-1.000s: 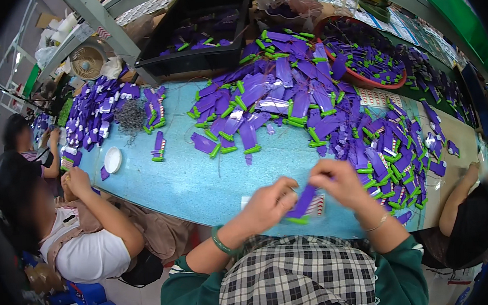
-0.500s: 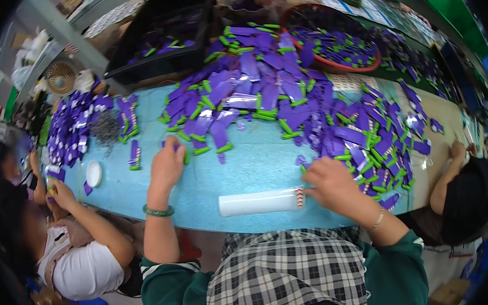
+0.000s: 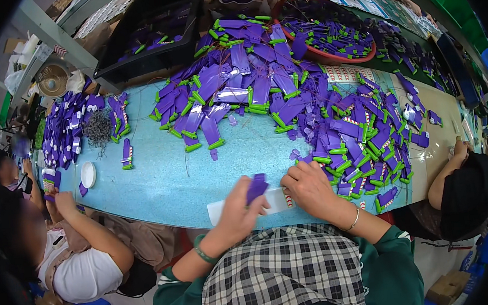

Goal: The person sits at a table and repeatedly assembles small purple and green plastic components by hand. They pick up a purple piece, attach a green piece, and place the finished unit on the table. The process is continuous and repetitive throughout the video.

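Note:
Between the thumb and fingers of my left hand (image 3: 238,211) is a flat purple piece (image 3: 256,187), its upper end sticking out. That hand is blurred a little and hovers over a white strip (image 3: 219,212) on the blue table, covering its middle. My right hand (image 3: 311,188) is at the strip's right end, fingers bent and pressed together; their tips hide whatever they may hold. A row of red-and-white striped stickers (image 3: 287,198) shows beside those fingertips. Close to the right wrist lies a heap of purple pieces with green ends (image 3: 363,137).
A larger purple-and-green pile (image 3: 244,78) with thin wires covers the table's far middle. Behind it stand a black tray (image 3: 149,39) and a red basket (image 3: 328,60). A white dish (image 3: 88,174) and grey wire tangle (image 3: 98,128) lie left. Co-workers (image 3: 85,251) sit on both sides.
My left hand has come right and nearer, from the far left table to above the white strip, carrying a purple piece. My right hand has shifted slightly left, over the strip's end.

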Available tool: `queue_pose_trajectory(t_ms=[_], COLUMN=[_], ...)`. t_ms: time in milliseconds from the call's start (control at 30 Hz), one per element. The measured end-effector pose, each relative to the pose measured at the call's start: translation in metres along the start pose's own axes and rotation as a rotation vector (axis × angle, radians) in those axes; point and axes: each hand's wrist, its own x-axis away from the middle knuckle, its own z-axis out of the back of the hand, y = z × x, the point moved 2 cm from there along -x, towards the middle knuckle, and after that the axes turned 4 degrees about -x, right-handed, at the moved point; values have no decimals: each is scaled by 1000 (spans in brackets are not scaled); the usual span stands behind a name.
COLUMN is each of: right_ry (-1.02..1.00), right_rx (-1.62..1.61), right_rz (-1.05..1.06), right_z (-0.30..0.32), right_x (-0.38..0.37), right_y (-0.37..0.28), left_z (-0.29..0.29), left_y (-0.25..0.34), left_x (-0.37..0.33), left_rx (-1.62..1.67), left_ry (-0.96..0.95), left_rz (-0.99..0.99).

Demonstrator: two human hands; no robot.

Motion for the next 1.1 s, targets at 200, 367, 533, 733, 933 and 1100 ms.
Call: queue_pose_trajectory(t_ms=[200, 367, 533, 733, 933, 1100], right_ry=[73, 146, 166, 107, 50, 422], right_rx=[-47, -75, -121, -724, -575, -737], right_rz=[28, 82, 98, -128, -139, -119], right_z=[-5, -8, -10, 10, 42, 47], right_x=[2, 2, 2, -4, -16, -27], right_y=[3, 3, 3, 11, 3, -15], left_z=[-28, -27, -28, -21, -13, -4], left_y=[-34, -41, -49, -48, -17, -9], left_x=[-19, -18, -21, -23, -21, -20], left_rx=[177, 313, 402, 445, 298, 367], left_ry=[-92, -54, -72, -71, -96, 29], left_rz=[108, 168, 160, 150, 171, 169])
